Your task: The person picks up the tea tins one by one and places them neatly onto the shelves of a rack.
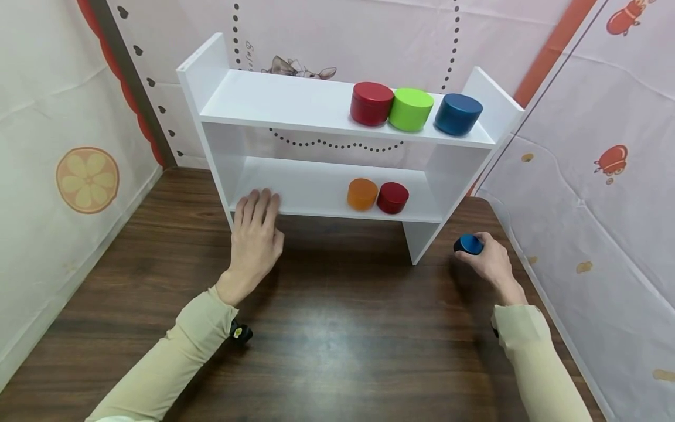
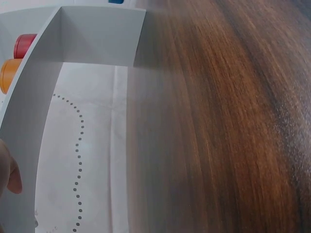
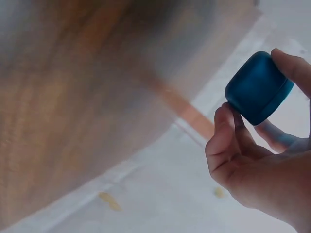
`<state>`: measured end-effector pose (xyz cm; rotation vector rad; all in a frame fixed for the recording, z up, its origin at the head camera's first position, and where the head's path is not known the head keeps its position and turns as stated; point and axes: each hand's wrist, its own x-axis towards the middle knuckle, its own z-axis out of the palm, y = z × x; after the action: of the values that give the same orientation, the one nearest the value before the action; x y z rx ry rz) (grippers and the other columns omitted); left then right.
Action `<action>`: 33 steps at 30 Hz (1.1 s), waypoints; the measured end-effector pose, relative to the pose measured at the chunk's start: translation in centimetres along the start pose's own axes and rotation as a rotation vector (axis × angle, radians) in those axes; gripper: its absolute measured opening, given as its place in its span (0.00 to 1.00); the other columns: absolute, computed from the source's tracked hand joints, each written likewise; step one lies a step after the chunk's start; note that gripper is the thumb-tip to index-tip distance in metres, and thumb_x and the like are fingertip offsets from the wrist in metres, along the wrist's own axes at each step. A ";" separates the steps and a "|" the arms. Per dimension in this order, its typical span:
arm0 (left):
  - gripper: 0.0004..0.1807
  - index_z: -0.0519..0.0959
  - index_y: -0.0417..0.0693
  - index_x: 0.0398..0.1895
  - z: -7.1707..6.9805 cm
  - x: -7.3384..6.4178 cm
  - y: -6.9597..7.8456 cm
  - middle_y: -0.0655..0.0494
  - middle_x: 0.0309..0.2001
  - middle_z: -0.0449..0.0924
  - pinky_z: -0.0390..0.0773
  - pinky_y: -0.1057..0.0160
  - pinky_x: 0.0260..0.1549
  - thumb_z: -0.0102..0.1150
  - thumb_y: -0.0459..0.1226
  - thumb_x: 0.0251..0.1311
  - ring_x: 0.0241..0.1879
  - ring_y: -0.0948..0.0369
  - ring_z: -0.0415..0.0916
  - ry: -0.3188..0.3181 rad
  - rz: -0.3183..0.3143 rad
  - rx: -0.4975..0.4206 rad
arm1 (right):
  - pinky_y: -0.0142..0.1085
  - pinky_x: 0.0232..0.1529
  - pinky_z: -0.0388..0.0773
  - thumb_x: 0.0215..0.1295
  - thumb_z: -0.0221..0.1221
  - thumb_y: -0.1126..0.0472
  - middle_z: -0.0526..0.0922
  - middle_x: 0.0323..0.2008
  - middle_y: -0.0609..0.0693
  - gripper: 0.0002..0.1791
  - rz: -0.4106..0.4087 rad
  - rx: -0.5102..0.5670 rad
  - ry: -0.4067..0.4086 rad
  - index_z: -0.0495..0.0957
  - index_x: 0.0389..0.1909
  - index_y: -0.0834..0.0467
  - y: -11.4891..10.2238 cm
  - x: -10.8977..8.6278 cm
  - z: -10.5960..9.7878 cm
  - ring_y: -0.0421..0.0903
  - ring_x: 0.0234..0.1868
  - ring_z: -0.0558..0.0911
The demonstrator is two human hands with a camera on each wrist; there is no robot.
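My right hand (image 1: pixel 493 259) pinches a small round blue tin (image 1: pixel 469 244) between thumb and fingers, to the right of the white shelf unit. In the right wrist view the blue tin (image 3: pixel 260 87) is tilted, with its lid seam showing. My left hand (image 1: pixel 255 240) rests at the left front of the lower shelf (image 1: pixel 300 184), its fingers extended over the board. Only part of that hand's thumb (image 2: pixel 14 180) shows in the left wrist view, against the shelf edge. An orange tin (image 1: pixel 362 194) and a dark red tin (image 1: pixel 392 198) stand side by side on the lower shelf.
On the upper shelf (image 1: pixel 279 97), a larger red tin (image 1: pixel 371 104), a lime green tin (image 1: pixel 411 109) and a larger blue tin (image 1: pixel 458 114) stand toward the right. The unit's side panels reach a dark wooden table (image 1: pixel 337 328). Printed cloth walls (image 1: pixel 596 193) enclose the back and sides.
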<state>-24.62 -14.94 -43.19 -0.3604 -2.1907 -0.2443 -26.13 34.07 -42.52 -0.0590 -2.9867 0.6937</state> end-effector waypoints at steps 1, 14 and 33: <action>0.30 0.68 0.37 0.63 0.0 0.0 0.0 0.38 0.64 0.69 0.58 0.46 0.70 0.48 0.27 0.51 0.67 0.42 0.63 0.001 0.000 0.002 | 0.63 0.53 0.71 0.61 0.61 0.47 0.67 0.62 0.74 0.42 -0.019 0.003 0.007 0.59 0.67 0.69 -0.4 -0.1 -0.2 0.72 0.58 0.70; 0.30 0.68 0.37 0.62 0.1 0.0 -0.2 0.38 0.64 0.69 0.58 0.46 0.70 0.47 0.27 0.51 0.66 0.42 0.63 0.004 -0.009 0.009 | 0.47 0.37 0.75 0.59 0.64 0.49 0.75 0.53 0.70 0.39 -0.216 -0.010 0.062 0.64 0.64 0.68 -5.9 -1.8 -3.5 0.58 0.39 0.78; 0.30 0.68 0.37 0.63 0.2 0.0 0.0 0.38 0.65 0.69 0.58 0.45 0.70 0.48 0.27 0.51 0.66 0.42 0.63 0.007 -0.003 -0.005 | 0.35 0.34 0.77 0.54 0.68 0.47 0.80 0.45 0.56 0.35 -0.405 0.025 0.131 0.71 0.62 0.57 -13.2 -4.9 -6.9 0.49 0.35 0.76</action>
<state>-24.75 -14.91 -43.28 -0.3590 -2.1843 -0.2523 -20.98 24.96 -30.84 0.4677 -2.7356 0.6463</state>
